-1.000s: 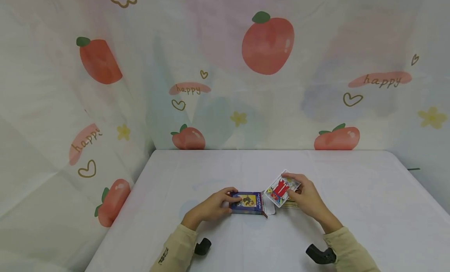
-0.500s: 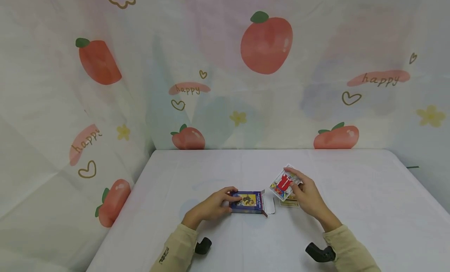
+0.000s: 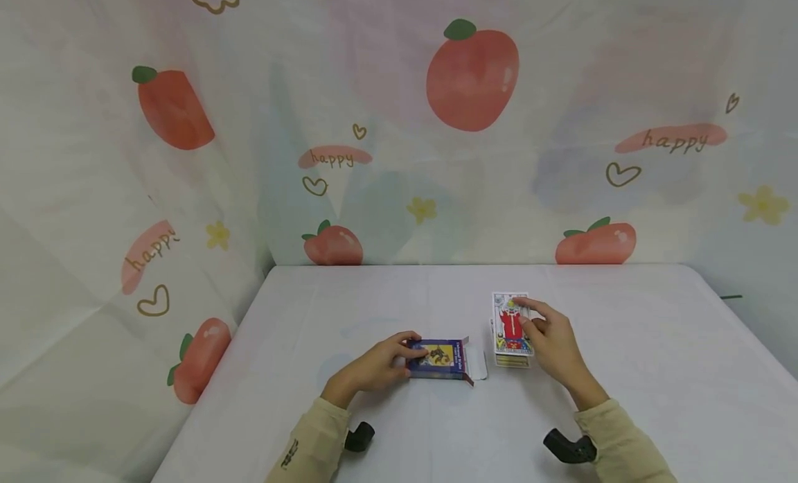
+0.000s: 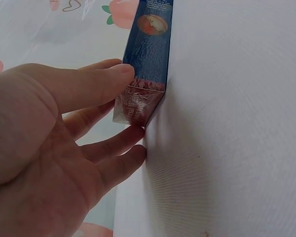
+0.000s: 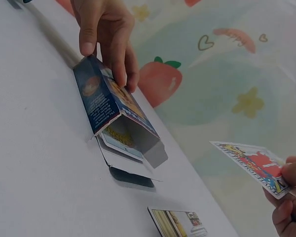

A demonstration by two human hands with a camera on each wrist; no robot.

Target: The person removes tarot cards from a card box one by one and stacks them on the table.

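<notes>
My left hand (image 3: 374, 364) grips the closed end of a blue card box (image 3: 439, 358) lying on the table, thumb on its near side and fingers on top. The left wrist view shows the thumb (image 4: 121, 74) against its dark blue side. Its open end and white flap face right; in the right wrist view a card (image 5: 121, 143) lies inside. My right hand (image 3: 555, 344) pinches a tarot card (image 3: 508, 327) with a red-robed figure by its right edge. Held upright lengthwise, that card is above a small stack of cards (image 3: 513, 362), apart from it in the right wrist view.
White cloth covers the table (image 3: 399, 296). A fruit-printed curtain (image 3: 386, 123) hangs behind and at the left. Black curved pieces (image 3: 569, 447) sit by both wrists, beside the beige sleeves (image 3: 623, 441).
My right hand has moved the tarot card away from the box to over the stack and turned it from slanted to straight. The left hand and box have stayed put.
</notes>
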